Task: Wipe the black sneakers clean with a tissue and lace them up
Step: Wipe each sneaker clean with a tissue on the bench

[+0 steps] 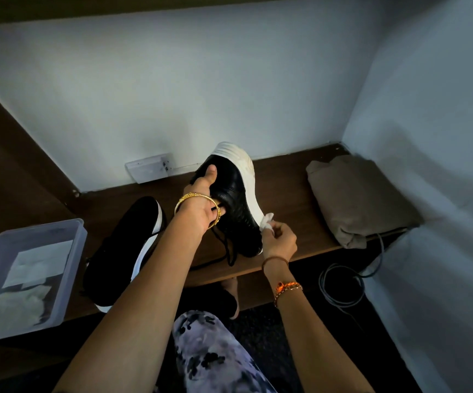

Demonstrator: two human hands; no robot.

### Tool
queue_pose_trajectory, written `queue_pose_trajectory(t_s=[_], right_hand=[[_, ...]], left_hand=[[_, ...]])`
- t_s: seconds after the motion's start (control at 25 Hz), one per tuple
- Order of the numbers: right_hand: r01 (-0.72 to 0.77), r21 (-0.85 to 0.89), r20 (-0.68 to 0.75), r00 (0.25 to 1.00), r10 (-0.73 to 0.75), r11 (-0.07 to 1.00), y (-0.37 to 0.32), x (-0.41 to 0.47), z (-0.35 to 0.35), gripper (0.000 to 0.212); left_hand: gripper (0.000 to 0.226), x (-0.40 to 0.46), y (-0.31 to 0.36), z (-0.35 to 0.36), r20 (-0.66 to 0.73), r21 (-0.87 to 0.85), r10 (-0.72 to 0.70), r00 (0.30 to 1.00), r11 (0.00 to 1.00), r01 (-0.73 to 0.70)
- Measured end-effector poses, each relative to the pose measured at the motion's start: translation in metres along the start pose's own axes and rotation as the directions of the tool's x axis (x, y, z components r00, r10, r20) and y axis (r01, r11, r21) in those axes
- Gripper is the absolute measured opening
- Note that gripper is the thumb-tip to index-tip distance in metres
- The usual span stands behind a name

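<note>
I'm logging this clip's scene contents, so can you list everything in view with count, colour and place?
held sneaker: one, black with white sole, tilted on its side above the shelf centre
second sneaker: one, black with white sole, lying on the shelf, left of the held one
tissue: one, white, pressed at the held sneaker's sole edge
shelf: one, dark brown wood, along the wall
plastic tub: one, translucent, shelf's left end, holding pale paper and wads
folded cloth: one, beige, shelf's right end
wall socket: one, white, on the wall behind the sneakers
cable: one, dark, coiled on the floor at right
left hand: gripping the held sneaker, gold bangle on the wrist
right hand: pinching the tissue, thread bands on the wrist
</note>
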State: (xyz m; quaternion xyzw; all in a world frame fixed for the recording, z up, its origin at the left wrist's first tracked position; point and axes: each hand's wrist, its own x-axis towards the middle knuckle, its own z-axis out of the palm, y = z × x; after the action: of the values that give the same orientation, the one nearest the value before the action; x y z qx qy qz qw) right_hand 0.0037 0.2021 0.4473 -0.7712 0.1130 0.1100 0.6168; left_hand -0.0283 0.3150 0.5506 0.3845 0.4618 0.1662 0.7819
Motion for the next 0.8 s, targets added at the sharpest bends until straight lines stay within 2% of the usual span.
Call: queue_pose_trajectory(t_s=[0.08, 0.16, 0.24, 0.28, 0.44, 0.6, 0.72, 0.8], right_hand=[[0.123, 0.052, 0.022, 0.992, -0.124, 0.991, -0.025, -0.005, 0.006, 0.011], [0.246, 0.187, 0.033, 0.966, -0.256, 0.951, -0.051, -0.007, 0.010, 0.011], [0.262, 0.250, 0.049, 0.958, -0.283, 0.932, -0.059, -0.003, 0.009, 0.013], [0.245, 0.218, 0.052, 0.964, -0.262, 0.945, -0.053, 0.000, 0.009, 0.013], [0.013, 0.098, -0.070, 0.998, -0.006, 0.995, -0.001, 0.013, 0.004, 0.017], [-0.277, 0.092, -0.104, 0.953, 0.286, 0.956, 0.030, 0.023, 0.003, 0.018], [-0.404, 0.096, -0.122, 0.902, 0.413, 0.910, 0.027, 0.028, 0.007, 0.018], [-0.405, 0.188, -0.123, 0.894, 0.431, 0.895, 0.015, 0.032, 0.010, 0.015]], left_hand=[[0.060, 0.002, -0.001, 0.005, -0.005, 0.024, 0.008, 1.000, 1.000, -0.008], [0.062, 0.004, -0.002, 0.011, -0.001, 0.053, 0.019, 1.000, 0.998, -0.019], [0.062, 0.006, -0.001, 0.014, 0.000, 0.060, 0.025, 1.000, 0.998, -0.025], [0.061, 0.008, -0.001, 0.014, 0.003, 0.062, 0.026, 1.000, 0.998, -0.026], [0.061, 0.017, 0.001, 0.015, 0.011, 0.063, 0.035, 0.999, 0.997, -0.036], [0.064, 0.028, 0.004, 0.025, 0.019, 0.080, 0.051, 0.999, 0.995, -0.052], [0.065, 0.034, 0.003, 0.036, 0.030, 0.097, 0.058, 0.998, 0.993, -0.061], [0.063, 0.035, 0.001, 0.038, 0.067, 0.085, 0.063, 0.996, 0.994, -0.069]])
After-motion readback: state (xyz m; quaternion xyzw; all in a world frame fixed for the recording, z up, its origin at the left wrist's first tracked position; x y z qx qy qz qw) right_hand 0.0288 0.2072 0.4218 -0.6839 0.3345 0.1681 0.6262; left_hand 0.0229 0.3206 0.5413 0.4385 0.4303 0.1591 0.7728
